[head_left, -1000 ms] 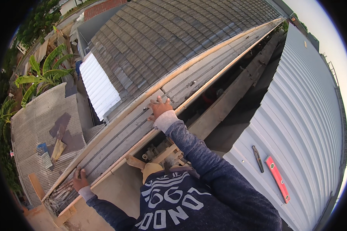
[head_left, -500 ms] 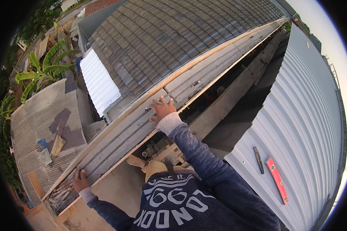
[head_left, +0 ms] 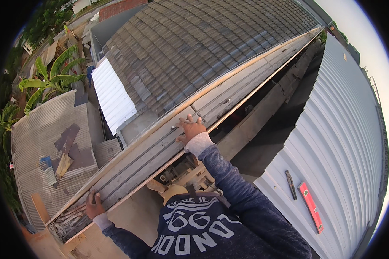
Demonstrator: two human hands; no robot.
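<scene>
A long grey ribbed metal sheet (head_left: pixel 229 93) runs diagonally from lower left to upper right, along the lower edge of a tiled roof (head_left: pixel 203 43). My left hand (head_left: pixel 94 205) grips the sheet's near edge close to its lower-left end, fingers curled over it. Further up, my right hand (head_left: pixel 191 129) lies flat on top of the sheet with fingers spread. Both arms are in dark blue sleeves with pale cuffs.
A white corrugated metal roof (head_left: pixel 345 129) fills the right side, with a red spirit level (head_left: pixel 310 206) and a dark hand tool (head_left: pixel 291 184) lying on it. A deep gap with a concrete wall (head_left: pixel 263 112) separates the roofs. A worn corrugated roof (head_left: pixel 39 142) and banana plants (head_left: pixel 52 77) lie left.
My right hand has shifted slightly on the sheet and still lies flat. My left hand keeps its grip at the lower end.
</scene>
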